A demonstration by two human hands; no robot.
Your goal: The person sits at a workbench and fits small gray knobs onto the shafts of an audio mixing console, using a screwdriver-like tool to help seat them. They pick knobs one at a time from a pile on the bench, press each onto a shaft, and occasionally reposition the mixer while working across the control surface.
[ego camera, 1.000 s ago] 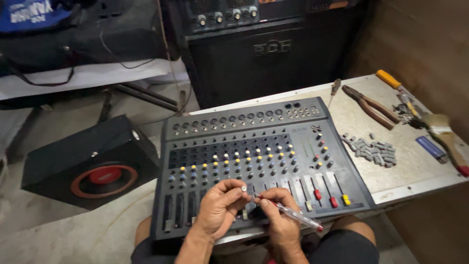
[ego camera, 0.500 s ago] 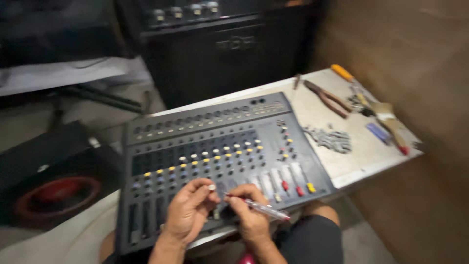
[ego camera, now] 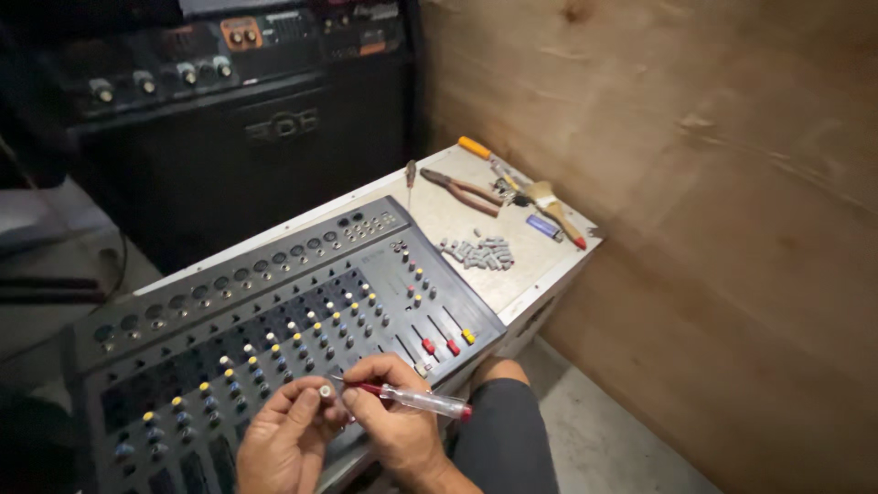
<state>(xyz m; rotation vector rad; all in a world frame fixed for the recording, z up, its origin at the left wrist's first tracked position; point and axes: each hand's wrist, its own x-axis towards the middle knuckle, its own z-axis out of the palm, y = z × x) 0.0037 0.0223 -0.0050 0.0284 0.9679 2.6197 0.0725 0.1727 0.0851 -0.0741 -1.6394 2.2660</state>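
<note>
The left hand [ego camera: 283,439] sits at about seven o'clock in the view, its grip pinched tight on a small grey knob cap [ego camera: 325,391] between thumb and fingertips. The right hand [ego camera: 393,425], just beside it toward six o'clock, has its grip closed round a clear-handled screwdriver [ego camera: 416,400] with a red end; the thin tip meets the knob cap. Both hands hover over the near edge of a grey audio mixer [ego camera: 265,320], which slopes across the desk [ego camera: 512,274] and carries rows of coloured knobs and red and yellow faders.

At about one o'clock from the hands, on the bare part of the desk, lies a heap of loose grey knob caps [ego camera: 477,252]. Farther out the same way lie pliers [ego camera: 462,190], a paintbrush [ego camera: 553,206] and an orange-handled screwdriver [ego camera: 485,155]. A black amplifier [ego camera: 256,119] stands at eleven o'clock, and a plywood wall [ego camera: 713,229] fills the three o'clock side.
</note>
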